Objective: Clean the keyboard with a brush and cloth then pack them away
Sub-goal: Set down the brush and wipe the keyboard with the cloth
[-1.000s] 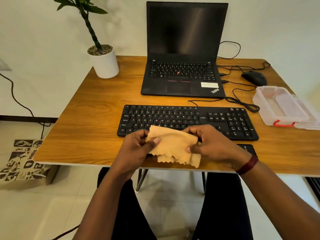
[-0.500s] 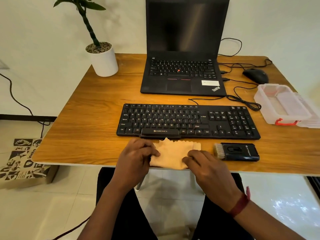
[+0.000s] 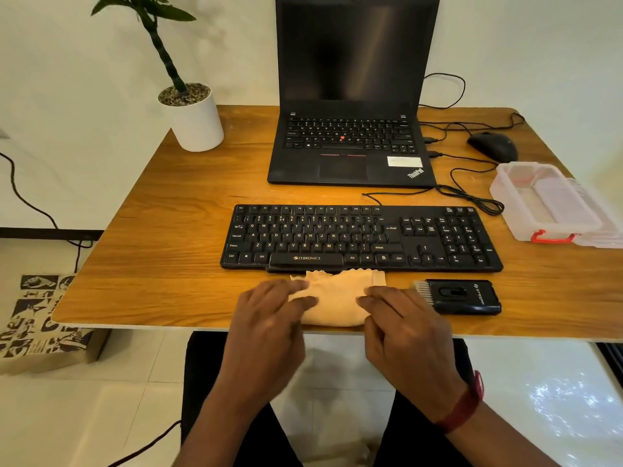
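Folding the cloth (image 3: 337, 303) looks like the step in hand. It lies doubled at the table's (image 3: 161, 264) near edge, at 6 o'clock of the keyboard (image 3: 360, 237). The left hand (image 3: 269, 320) and right hand (image 3: 406, 323) rest spread on its two ends, fingers fairly straight, seemingly pressing rather than pinching, though the left is blurred. Next, the cloth must go to the clear box (image 3: 515, 210) at 2 o'clock without unfolding. One cloth, one brush (image 3: 463, 296) at its 3 o'clock, one keyboard, one box.
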